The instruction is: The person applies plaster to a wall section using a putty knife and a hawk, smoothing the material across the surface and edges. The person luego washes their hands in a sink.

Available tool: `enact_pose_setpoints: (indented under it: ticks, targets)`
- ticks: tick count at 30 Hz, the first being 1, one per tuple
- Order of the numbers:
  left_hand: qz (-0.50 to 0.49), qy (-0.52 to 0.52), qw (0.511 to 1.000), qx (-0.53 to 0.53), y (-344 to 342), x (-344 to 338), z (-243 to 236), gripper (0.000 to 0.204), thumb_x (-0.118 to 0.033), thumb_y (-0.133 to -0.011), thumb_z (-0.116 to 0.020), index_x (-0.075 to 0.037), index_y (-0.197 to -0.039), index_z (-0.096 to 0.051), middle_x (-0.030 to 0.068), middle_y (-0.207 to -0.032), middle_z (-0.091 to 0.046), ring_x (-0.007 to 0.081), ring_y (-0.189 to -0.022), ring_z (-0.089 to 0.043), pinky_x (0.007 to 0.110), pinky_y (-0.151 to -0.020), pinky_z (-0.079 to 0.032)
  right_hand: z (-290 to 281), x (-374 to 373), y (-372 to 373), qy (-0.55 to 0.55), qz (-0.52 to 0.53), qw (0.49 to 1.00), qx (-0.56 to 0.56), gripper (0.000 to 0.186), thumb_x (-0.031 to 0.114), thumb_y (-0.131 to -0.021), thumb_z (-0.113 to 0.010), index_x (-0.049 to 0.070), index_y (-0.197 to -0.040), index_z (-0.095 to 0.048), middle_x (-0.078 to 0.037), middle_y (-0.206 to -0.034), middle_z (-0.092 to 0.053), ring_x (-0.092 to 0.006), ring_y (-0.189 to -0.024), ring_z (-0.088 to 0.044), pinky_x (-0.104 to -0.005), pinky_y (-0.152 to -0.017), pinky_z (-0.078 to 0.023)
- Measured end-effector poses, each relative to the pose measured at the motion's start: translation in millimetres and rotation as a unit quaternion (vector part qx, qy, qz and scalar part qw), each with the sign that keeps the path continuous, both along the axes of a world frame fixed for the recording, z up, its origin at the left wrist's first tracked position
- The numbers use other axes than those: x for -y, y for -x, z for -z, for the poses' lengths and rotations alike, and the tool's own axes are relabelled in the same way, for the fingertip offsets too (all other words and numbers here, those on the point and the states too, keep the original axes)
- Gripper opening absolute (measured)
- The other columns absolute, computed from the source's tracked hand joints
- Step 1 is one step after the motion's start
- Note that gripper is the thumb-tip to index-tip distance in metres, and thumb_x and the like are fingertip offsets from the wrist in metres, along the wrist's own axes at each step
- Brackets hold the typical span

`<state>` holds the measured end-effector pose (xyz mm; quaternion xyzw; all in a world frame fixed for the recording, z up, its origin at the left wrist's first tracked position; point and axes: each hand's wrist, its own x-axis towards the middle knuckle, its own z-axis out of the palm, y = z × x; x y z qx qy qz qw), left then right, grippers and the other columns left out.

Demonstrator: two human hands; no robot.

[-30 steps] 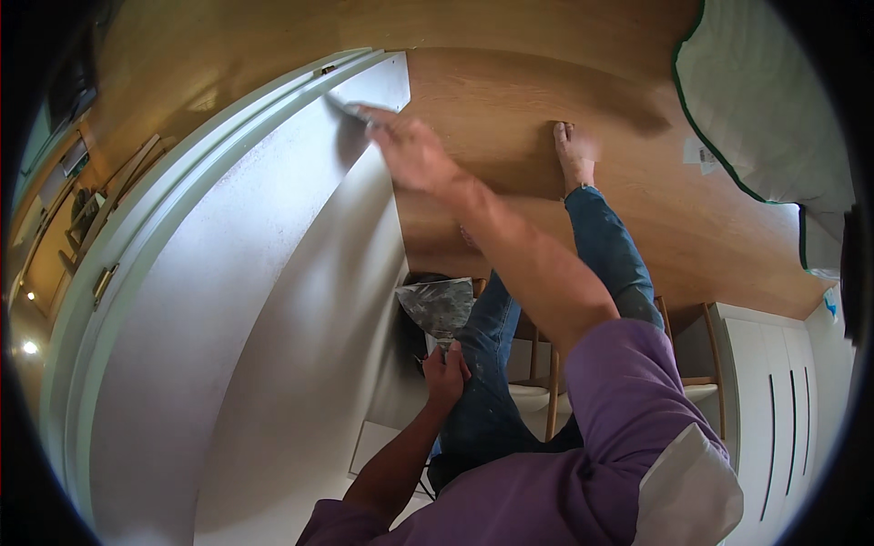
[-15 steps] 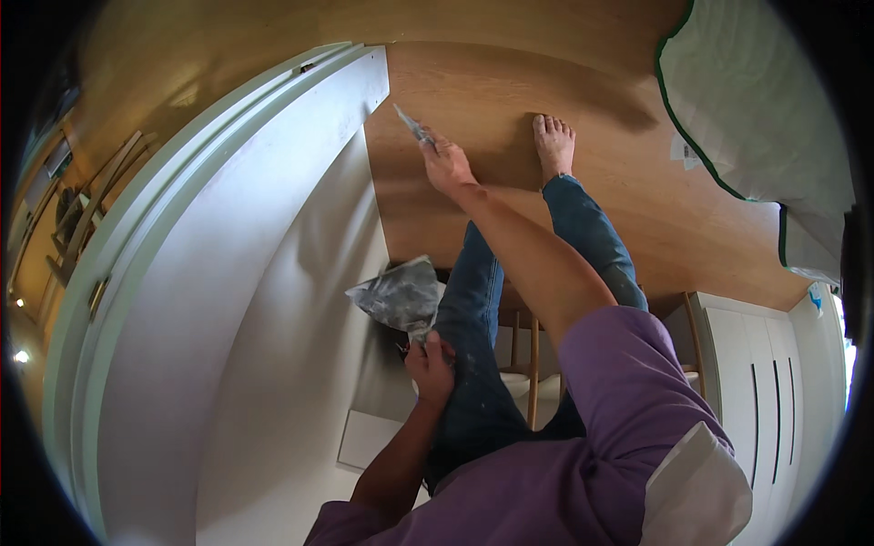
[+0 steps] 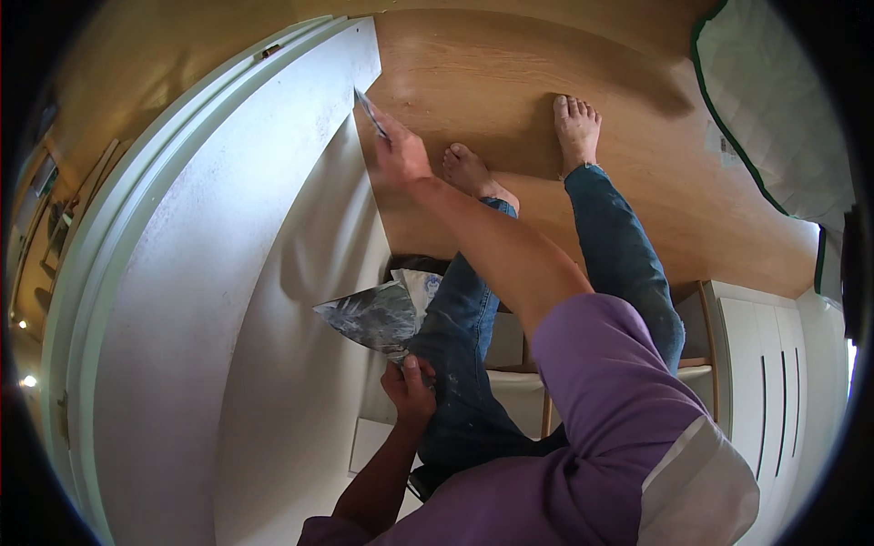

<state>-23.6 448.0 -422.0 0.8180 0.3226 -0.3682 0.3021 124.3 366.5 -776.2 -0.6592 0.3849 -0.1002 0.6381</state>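
Note:
My left hand [image 3: 410, 391] is closed around the handle of a broad putty knife [image 3: 371, 316]. Its wide, fan-shaped metal blade is smeared grey and white and points up and left, beside my left thigh. My right hand [image 3: 402, 155] reaches far forward, gripping a second putty knife [image 3: 368, 111] seen nearly edge-on. That blade's tip meets the edge of the white door-frame panel [image 3: 228, 173] near its far end; whether it presses on the surface I cannot tell. Most of the right-hand knife's handle is hidden by my fingers.
My bare feet [image 3: 576, 127] are on the wood-coloured floor [image 3: 510, 73]. A white crumpled bag [image 3: 421, 289] lies beside my left leg. A pale cover with green edging [image 3: 774, 100] hangs at far right, above white cabinets [image 3: 774, 364]. Wooden chair parts [image 3: 707, 355] show near my knee.
My right hand has moved left, bringing its knife to the white panel's edge. My left hand and its knife have shifted slightly left and down. My left foot has come into view.

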Motion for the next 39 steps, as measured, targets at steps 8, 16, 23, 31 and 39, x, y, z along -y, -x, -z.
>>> enact_pose_setpoints:
  ticks: [8,16,23,31,39]
  targets:
    - [0.029,0.028,0.999,-0.011,-13.1,-2.2,8.1,0.040,-0.035,-0.105,-0.049,-0.003,-0.082,-0.055,0.0067,-0.064,-0.060,0.0144,-0.057,-0.056,0.031,-0.055,-0.045,89.1,46.4,4.4,-0.149,-0.153,0.952,-0.220,0.039,0.029,-0.099,-0.047,0.003,-0.122,-0.064,-0.028,-0.104,-0.069,-0.0425,-0.100,-0.066,-0.0460,-0.088,-0.050]
    - [0.043,0.023,0.999,-0.019,-21.7,4.6,4.3,0.038,-0.035,-0.106,-0.047,-0.003,-0.085,-0.052,0.0072,-0.064,-0.058,0.0147,-0.057,-0.055,0.031,-0.055,-0.045,41.4,58.3,35.7,-0.229,-0.144,0.952,-0.141,0.038,0.025,-0.096,-0.049,0.000,-0.120,-0.064,-0.032,-0.106,-0.066,-0.0453,-0.104,-0.064,-0.0465,-0.091,-0.049]
    - [0.064,0.018,0.998,-0.014,-20.1,2.4,5.2,0.041,-0.036,-0.106,-0.045,-0.003,-0.083,-0.053,0.0068,-0.063,-0.059,0.0153,-0.055,-0.055,0.031,-0.054,-0.044,14.4,110.2,-53.9,-0.155,-0.138,0.952,-0.225,0.042,0.028,-0.096,-0.050,0.002,-0.125,-0.063,-0.033,-0.113,-0.065,-0.0475,-0.112,-0.062,-0.0503,-0.098,-0.046]
    - [0.064,0.016,0.998,-0.023,-25.8,5.6,5.5,0.040,-0.035,-0.107,-0.046,-0.003,-0.083,-0.053,0.0069,-0.063,-0.058,0.0151,-0.055,-0.055,0.030,-0.054,-0.044,35.3,92.2,-92.8,-0.126,-0.170,0.949,-0.234,0.049,0.031,-0.096,-0.050,0.003,-0.135,-0.057,-0.031,-0.127,-0.062,-0.0461,-0.120,-0.059,-0.0491,-0.103,-0.046]
    - [0.050,0.020,0.999,-0.008,-26.5,6.3,5.8,0.041,-0.035,-0.107,-0.045,-0.003,-0.083,-0.053,0.0070,-0.063,-0.058,0.0151,-0.056,-0.055,0.031,-0.055,-0.045,37.7,124.4,-61.0,-0.257,-0.190,0.902,-0.292,0.042,0.033,-0.097,-0.054,0.001,-0.122,-0.065,-0.024,-0.118,-0.067,-0.0399,-0.108,-0.066,-0.0466,-0.090,-0.054]
